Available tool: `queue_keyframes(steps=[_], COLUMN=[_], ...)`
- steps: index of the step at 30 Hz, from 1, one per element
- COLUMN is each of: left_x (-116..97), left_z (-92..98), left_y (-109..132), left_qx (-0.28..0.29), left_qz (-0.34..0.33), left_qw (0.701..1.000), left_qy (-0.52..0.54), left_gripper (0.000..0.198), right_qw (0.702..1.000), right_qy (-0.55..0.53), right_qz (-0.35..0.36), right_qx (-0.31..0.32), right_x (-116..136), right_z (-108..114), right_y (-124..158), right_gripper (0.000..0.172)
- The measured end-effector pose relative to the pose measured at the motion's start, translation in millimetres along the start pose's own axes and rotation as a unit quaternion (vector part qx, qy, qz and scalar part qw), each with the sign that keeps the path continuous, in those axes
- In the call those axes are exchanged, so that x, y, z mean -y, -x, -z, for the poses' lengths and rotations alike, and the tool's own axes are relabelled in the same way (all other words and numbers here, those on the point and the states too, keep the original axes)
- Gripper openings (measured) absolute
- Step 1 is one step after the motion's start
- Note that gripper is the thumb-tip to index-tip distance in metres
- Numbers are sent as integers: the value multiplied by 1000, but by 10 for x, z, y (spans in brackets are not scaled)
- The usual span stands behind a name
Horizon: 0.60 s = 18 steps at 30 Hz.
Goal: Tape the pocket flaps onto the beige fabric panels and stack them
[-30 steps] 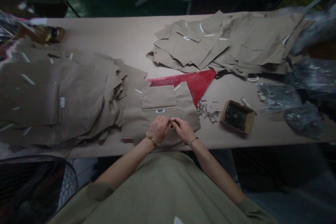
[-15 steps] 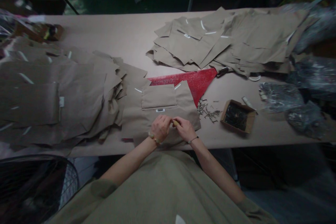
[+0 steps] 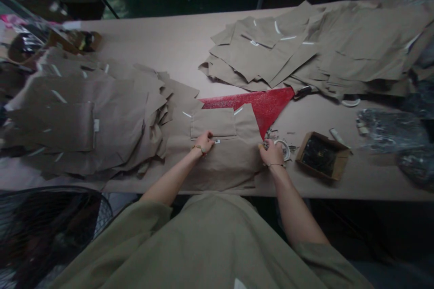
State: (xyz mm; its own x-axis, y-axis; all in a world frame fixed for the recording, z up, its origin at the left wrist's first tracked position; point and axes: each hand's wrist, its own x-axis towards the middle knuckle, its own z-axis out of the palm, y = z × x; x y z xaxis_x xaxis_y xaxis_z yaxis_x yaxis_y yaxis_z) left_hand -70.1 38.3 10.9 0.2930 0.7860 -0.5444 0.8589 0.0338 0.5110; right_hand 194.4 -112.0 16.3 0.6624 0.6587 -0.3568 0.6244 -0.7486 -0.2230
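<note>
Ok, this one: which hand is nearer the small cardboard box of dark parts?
Right. The right hand sits at the edge of the khaki fabric panel, just left of the cardboard box, not touching it. The left hand lies farther away, on the same panel.

Heaped khaki cloth pieces (image 3: 84,117) stand directly to the left of the left hand (image 3: 203,143), and a second pile (image 3: 271,49) spreads across the far side of the table. Between them, a band of tan tabletop (image 3: 152,31) offers a route along the far edge, narrowing near the red mat (image 3: 257,108). Beside the right hand (image 3: 271,152), a white ring (image 3: 283,149) and metal scraps (image 3: 271,134) lie in the way, then a cardboard box (image 3: 322,156) and plastic bags (image 3: 389,131), with only a narrow strip of tabletop (image 3: 373,185) in front of them.
</note>
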Motion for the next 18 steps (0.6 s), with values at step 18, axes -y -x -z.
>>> queue_keyframes(steps=[18], left_x=[217], left_z=[207], left_y=[-89], left_qx=[-58], left_qz=[65], left_qw=[990], left_qy=[-110], left_gripper=[59], right_qw=[949], right_qy=[-169], right_qz=[261], right_qx=[56], right_x=[904], right_z=[429], right_y=[-163], right_gripper=[22])
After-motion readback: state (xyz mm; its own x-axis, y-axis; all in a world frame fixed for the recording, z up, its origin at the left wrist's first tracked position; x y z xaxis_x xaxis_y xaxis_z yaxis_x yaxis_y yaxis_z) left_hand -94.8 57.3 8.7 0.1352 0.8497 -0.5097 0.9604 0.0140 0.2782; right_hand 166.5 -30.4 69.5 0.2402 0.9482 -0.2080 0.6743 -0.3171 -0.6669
